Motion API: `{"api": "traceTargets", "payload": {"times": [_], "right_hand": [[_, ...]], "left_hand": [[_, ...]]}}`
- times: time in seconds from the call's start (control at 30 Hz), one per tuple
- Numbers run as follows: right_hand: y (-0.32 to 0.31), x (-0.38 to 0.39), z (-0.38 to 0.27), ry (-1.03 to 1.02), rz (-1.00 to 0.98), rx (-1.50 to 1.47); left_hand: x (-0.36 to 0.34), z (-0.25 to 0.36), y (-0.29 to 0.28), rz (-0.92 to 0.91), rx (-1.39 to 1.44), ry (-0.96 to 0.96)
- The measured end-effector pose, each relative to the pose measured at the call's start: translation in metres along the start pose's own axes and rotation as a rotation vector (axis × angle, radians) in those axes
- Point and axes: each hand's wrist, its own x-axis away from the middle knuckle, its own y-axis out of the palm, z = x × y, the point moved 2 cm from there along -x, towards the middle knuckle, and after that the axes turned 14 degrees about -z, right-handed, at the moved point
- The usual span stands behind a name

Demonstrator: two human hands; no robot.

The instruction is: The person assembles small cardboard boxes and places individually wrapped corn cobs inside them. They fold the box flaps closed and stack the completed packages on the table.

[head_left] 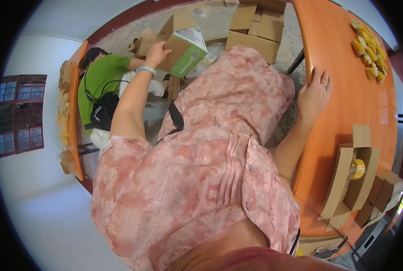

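Note:
My left hand (157, 55), with a pale bangle at the wrist, reaches out to the upper left. Its fingers are closed on the edge of a cardboard box (186, 58) with green and white printed sides. The box is tilted and its flaps stand up. My right hand (316, 94), a ring on one finger, lies with fingers stretched on the near edge of the orange table (332, 58). It holds nothing. Farther across the tabletop, a pile of yellow corn cobs (369, 52) is the nearest thing to it.
An open brown carton (254, 47) stands on the floor ahead. On the table, an open long box (356, 180) holds corn, with more cartons (383, 194) beside it. A person in a green shirt (103, 74) bends down at the left, by another orange table (77, 153).

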Motion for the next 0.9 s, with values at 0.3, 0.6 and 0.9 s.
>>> {"api": "traceTargets", "payload": {"times": [0.3, 0.6, 0.9], "right_hand": [[0.006, -0.004, -0.01, 0.021, 0.012, 0.078], [-0.001, -0.001, -0.004, -0.017, 0.009, 0.078], [-0.004, -0.004, -0.008, -0.011, -0.008, 0.068]], "left_hand": [[0.015, 0.009, 0.01, -0.002, -0.048, 0.078], [-0.006, 0.013, 0.048, -0.137, -0.136, 0.102], [-0.03, 0.032, 0.069, -0.154, -0.273, 0.114]]}}
